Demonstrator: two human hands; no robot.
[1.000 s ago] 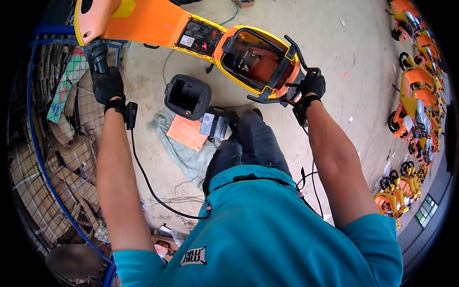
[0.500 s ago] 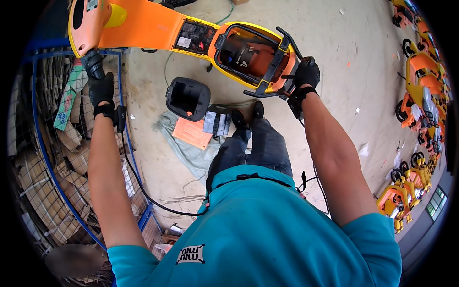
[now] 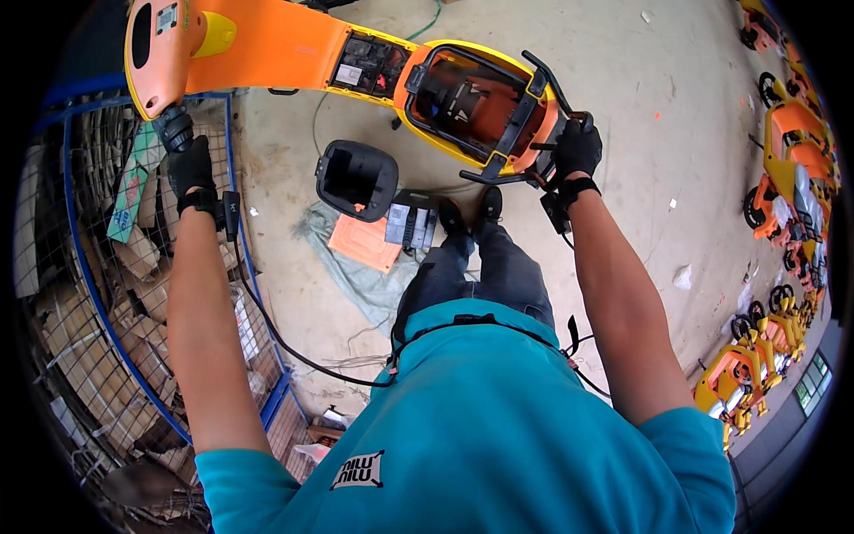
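Note:
An orange and yellow electric scooter [image 3: 267,44] stands across the top of the view, its seat gone and its body opened. At the far left, my left hand [image 3: 189,166] in a black glove is closed around the black handlebar grip [image 3: 174,130]. My right hand [image 3: 576,149], also gloved, is wrapped around the black rear grab rail [image 3: 553,84] at the scooter's tail. Between them lie an uncovered battery-like compartment [image 3: 369,67] with wires and a deep open cavity [image 3: 467,102] framed by black bars. The fingertips are partly hidden.
On the floor before my feet stand a black plastic bin [image 3: 384,181], a flat orange panel [image 3: 363,240] and an open grey tool case [image 3: 411,224] on pale sheeting. A blue mesh cage [image 3: 78,236] with cardboard is on the left. Several similar scooters [image 3: 783,160] line the right.
The floor items and the scooter's tail sit slightly farther right in the picture. My feet also appear a little farther right. Both hands keep their hold.

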